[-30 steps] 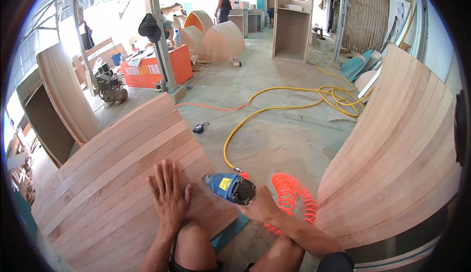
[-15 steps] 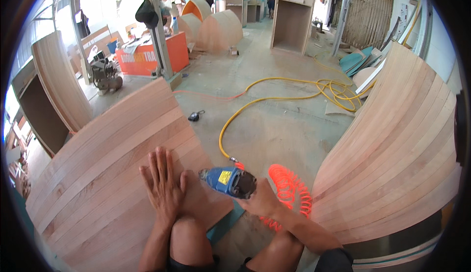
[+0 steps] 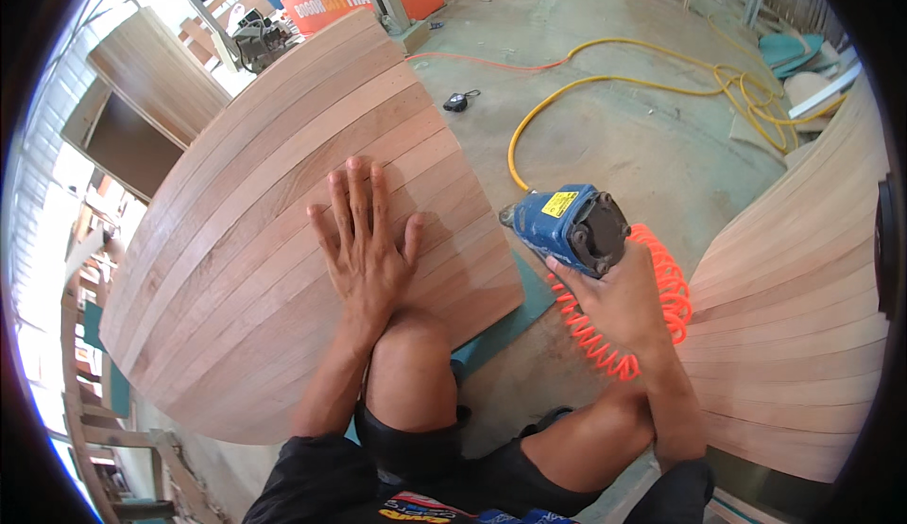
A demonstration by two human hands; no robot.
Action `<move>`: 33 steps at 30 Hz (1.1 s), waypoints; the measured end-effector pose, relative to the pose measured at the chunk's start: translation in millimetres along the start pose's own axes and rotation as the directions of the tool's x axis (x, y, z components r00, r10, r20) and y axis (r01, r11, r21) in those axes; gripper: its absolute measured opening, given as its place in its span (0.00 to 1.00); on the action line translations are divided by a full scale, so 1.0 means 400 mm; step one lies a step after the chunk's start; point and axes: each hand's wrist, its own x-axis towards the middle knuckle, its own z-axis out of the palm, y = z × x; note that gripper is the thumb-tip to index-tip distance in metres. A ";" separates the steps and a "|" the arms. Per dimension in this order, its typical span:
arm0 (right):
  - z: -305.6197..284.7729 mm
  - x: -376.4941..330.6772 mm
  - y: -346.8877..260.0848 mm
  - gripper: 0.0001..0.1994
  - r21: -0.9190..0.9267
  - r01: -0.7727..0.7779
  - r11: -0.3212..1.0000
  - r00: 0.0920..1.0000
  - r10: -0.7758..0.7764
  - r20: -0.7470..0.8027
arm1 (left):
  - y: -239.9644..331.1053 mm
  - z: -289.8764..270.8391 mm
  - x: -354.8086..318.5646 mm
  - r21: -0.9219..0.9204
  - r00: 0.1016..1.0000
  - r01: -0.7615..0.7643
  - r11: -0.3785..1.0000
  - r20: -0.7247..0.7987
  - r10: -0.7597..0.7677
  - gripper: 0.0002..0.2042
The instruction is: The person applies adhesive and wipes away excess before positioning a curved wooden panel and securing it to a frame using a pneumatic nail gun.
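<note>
A large curved panel of pale wooden strips (image 3: 236,203) leans in front of me on the left. My left hand (image 3: 367,255) lies flat on its face, fingers spread, the wrist just above my left knee. In my right hand (image 3: 625,299) I grip a blue air nail gun (image 3: 565,226) by its handle, fingers wrapped round it. Its nose points left, close to the panel's right edge; whether they touch I cannot tell. An orange coiled air hose (image 3: 675,283) hangs behind and beside my right hand.
A second slatted curved panel (image 3: 794,307) stands at my right. A yellow hose (image 3: 605,80) winds over the concrete floor (image 3: 529,137), with a small black tape measure (image 3: 460,101) near the panel. An orange-fronted table (image 3: 326,9) and a compressor (image 3: 260,42) stand far left.
My view has tilted downward, so the scene sits higher and further right. The nail gun's nose has shifted from over the panel to beside its right edge. My left hand stays flat on the wood.
</note>
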 end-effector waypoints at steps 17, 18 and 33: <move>-0.028 0.004 0.081 0.16 -0.034 0.024 0.999 0.971 -0.015 0.238 | 0.045 0.029 -0.024 0.073 1.000 0.024 0.997 -0.021 -0.022 0.36; -0.030 0.007 0.076 0.16 -0.067 0.018 0.998 0.963 0.001 0.268 | 0.041 0.023 -0.023 0.081 1.000 0.025 0.996 -0.021 -0.023 0.36; -0.051 -0.008 0.195 0.12 -0.464 0.110 0.879 0.872 0.139 0.469 | 0.045 0.062 -0.018 0.116 0.990 -0.012 0.993 -0.140 0.029 0.33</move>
